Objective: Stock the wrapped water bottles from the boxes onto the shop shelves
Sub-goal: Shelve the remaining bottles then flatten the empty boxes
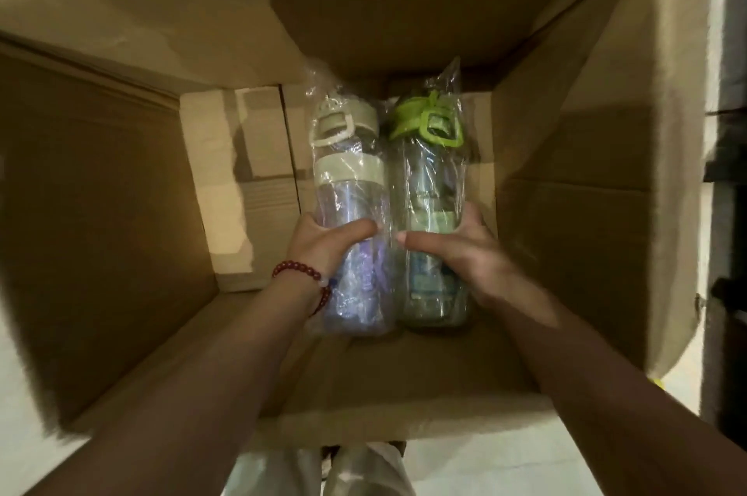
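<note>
In the head view, two wrapped bottles lie side by side inside the open cardboard box (566, 156). Their long axes run from near to far, and the lids are at the far end. The left hand (323, 245) is curled round the lower body of the purple bottle (351, 212). The right hand (456, 249) is curled round the green bottle (428, 188), thumb across its front. Each hand is on its own side. The bottles touch each other, so I judge they must go up together.

support: pale floor (505, 471) | on it: open cardboard box (404, 418), flaps spread
</note>
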`<state>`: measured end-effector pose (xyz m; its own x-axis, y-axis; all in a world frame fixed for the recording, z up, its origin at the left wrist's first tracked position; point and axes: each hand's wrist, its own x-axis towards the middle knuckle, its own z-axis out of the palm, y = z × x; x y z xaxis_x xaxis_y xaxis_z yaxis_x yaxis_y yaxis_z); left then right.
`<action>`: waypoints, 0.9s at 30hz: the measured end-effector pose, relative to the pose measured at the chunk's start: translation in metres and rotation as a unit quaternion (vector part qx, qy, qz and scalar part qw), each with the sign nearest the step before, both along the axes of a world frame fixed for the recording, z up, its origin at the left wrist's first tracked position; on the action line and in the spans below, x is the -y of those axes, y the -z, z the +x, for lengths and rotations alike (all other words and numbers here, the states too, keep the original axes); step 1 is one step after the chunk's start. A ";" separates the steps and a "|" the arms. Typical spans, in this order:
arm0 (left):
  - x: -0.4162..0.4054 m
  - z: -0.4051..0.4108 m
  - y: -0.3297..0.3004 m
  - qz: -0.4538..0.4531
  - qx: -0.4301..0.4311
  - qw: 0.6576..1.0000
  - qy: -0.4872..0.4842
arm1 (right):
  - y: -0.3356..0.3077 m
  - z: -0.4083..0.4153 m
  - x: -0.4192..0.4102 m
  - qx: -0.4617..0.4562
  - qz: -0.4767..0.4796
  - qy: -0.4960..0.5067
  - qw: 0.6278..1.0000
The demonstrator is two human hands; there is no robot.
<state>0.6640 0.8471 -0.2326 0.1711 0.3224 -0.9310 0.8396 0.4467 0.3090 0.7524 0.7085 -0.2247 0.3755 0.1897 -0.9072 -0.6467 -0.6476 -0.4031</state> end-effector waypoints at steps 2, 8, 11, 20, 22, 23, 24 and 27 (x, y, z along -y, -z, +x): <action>-0.002 -0.004 -0.025 0.004 0.015 1.000 -0.017 | -0.023 -0.005 0.000 0.009 -0.009 -0.008 1.000; -0.009 -0.016 -0.120 0.032 0.021 0.999 -0.027 | -0.113 -0.015 -0.006 0.006 0.007 0.030 1.000; -0.015 -0.013 -0.175 0.043 0.038 0.997 -0.042 | -0.169 -0.017 -0.005 0.031 0.005 0.046 0.998; -0.013 0.009 -0.348 0.054 0.118 0.992 -0.003 | -0.353 0.006 0.020 0.123 0.002 0.088 0.989; -0.007 0.014 -0.389 0.047 0.136 0.990 0.015 | -0.394 0.011 0.027 0.128 0.006 0.104 0.986; -0.005 0.015 -0.406 0.044 0.148 0.988 0.025 | -0.414 0.013 0.032 0.130 0.011 0.111 0.985; -0.002 0.016 -0.426 0.041 0.165 0.985 0.032 | -0.436 0.013 0.037 0.143 0.024 0.116 0.983; 0.006 0.017 -0.486 0.049 0.208 0.975 0.055 | -0.496 0.008 0.052 0.163 0.078 0.141 0.973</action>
<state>0.6808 0.8410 0.2530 0.5659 0.3650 -0.7393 0.6737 0.3123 0.6698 0.7603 0.6564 0.2710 0.6956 0.1631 -0.6996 -0.6108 -0.3783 -0.6955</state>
